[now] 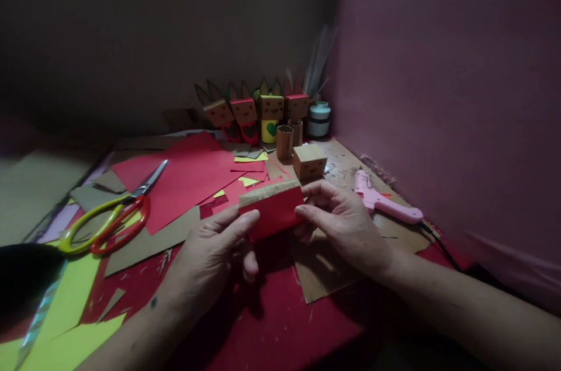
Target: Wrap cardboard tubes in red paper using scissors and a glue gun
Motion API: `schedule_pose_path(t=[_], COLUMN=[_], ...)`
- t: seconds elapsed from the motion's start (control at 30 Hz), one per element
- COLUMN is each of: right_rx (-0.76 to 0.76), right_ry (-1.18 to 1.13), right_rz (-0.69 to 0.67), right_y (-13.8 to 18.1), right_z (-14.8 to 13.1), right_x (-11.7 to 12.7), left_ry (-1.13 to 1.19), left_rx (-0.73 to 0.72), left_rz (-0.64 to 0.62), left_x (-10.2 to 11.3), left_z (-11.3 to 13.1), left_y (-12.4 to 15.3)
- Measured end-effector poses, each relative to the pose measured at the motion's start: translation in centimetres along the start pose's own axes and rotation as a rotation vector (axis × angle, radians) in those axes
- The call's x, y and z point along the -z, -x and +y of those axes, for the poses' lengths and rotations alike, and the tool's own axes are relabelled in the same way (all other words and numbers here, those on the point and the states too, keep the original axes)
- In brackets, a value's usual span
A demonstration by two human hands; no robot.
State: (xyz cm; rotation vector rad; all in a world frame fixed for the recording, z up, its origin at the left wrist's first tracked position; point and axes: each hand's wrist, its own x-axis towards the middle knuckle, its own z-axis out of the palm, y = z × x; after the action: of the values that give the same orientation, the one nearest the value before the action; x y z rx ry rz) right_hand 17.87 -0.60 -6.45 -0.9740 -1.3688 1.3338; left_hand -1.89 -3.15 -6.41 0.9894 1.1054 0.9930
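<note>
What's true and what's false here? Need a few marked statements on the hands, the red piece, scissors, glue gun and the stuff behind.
1. The left hand and the right hand both hold the red piece. True.
2. The scissors lie to the right of the hands. False: they lie to the left, on the paper sheets.
3. The right hand grips the pink glue gun. False: it lies untouched on the table, right of that hand.
4. A small cardboard box stands behind the red piece. True.
5. Eared figures stand in a row by the back wall. True.
</note>
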Motion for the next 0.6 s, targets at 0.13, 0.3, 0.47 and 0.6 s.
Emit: schedule_pose_path(t=[0.13, 0.3, 0.47, 0.6], right_rx=[-0.021, -0.09, -0.137, -0.033], right_ry=[-0.02, -0.086, -0.105, -0.005], right_rz=[-0.001, -0.033, -0.019, 0.049], right_y=[0.04, -0.05, -0.39, -0.42], right_z=[-0.06, -0.13, -0.11, -0.31], right_x=[0.0, 0.07, 0.17, 0.34], left_ry=[0.041, 0.025, -0.087, -0.216], left_rx=[0.015, 0.009, -0.057, -0.141], left_rz=[-0.002, -0.014, 0.029, 0.123], left_x=[0.17, -0.08, -0.49, -0.61], left_z=[-0.11, -0.06, 0.28, 0.43], left_y=[-0.07, 0.02, 0.42, 0.64])
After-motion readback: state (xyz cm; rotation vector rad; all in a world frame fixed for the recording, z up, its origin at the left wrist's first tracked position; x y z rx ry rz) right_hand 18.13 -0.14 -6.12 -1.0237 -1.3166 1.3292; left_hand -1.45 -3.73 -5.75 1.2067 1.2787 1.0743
